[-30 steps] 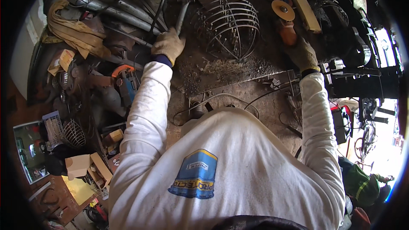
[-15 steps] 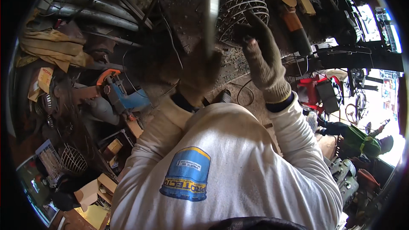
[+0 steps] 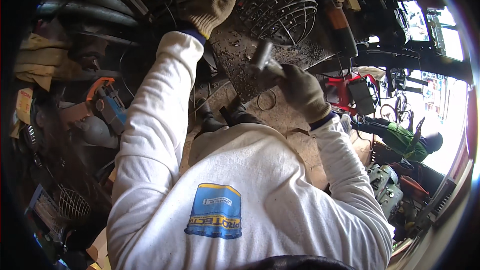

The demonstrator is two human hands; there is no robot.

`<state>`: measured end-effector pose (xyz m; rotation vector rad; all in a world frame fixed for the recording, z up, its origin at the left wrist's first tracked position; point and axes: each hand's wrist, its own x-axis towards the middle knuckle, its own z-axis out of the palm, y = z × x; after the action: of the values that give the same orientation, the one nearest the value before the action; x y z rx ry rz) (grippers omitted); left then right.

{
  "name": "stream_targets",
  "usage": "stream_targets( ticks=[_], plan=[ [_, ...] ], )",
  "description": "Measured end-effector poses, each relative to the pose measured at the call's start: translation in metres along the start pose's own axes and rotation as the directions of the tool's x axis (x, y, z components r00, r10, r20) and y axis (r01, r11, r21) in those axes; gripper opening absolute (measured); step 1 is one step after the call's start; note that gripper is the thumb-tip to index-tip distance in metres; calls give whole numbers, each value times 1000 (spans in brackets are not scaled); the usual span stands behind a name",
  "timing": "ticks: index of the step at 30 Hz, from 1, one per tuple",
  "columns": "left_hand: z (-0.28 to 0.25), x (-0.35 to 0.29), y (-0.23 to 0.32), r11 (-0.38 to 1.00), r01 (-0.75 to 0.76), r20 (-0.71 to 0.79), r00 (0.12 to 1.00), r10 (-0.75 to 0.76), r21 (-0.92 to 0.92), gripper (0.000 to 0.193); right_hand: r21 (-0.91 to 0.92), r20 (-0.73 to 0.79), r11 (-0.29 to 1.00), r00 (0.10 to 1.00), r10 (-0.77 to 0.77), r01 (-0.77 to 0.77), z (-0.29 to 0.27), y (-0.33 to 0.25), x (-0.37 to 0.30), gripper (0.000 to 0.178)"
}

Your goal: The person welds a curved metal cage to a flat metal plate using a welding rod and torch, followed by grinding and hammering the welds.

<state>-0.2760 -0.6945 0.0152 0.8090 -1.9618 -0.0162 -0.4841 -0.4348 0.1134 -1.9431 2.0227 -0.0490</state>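
My right hand (image 3: 302, 92), in a knitted work glove, is wrapped round the handle of a hammer (image 3: 261, 56). The hammer's metal head hangs over the near part of a dark metal plate (image 3: 237, 62) strewn with small dark bits. Stretched forward, my gloved left hand (image 3: 215, 7) is beside the left edge of a domed wire cage (image 3: 295, 6). Its fingers are bent together; whatever they hold, if anything, is hidden in the dark. The cage lies on the plate's far part.
An orange-bodied angle grinder (image 3: 340, 25) lies right of the cage. Metal pipes (image 3: 87, 12) and a blue-and-orange tool (image 3: 112, 110) are at left, with another wire cage (image 3: 74, 202) lower down. A red chair (image 3: 337, 95) and a person in green (image 3: 402, 140) are at right.
My left hand has moved forward and left to beside the cage. My right hand, open near the cage before, has drawn back and now grips the hammer. The blurred upright metal piece is gone from view.
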Motion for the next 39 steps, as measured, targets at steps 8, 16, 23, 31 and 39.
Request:
stream_targets(
  ticks=[8, 16, 23, 31, 39],
  plan=[
    [17, -5, 22, 928, 180, 9, 982, -188, -327, 24, -4, -46, 986, 985, -167, 167, -6, 1, 12, 24],
    [6, 4, 32, 892, 308, 75, 951, -301, -330, 30, 72, 14, 984, 986, -164, 163, -12, -17, 8, 23],
    [14, 2, 20, 906, 292, 52, 956, -290, -306, 31, -62, 116, 991, 987, -113, 121, -10, 0, 27, 28],
    [4, -1, 24, 902, 374, 166, 924, -344, -214, 39, -39, 199, 948, 933, -301, 315, -31, -28, 8, 28],
    [15, -6, 21, 871, 433, 227, 895, -385, -230, 37, 14, 194, 991, 972, -133, 132, -24, -33, 8, 27]
  ],
)
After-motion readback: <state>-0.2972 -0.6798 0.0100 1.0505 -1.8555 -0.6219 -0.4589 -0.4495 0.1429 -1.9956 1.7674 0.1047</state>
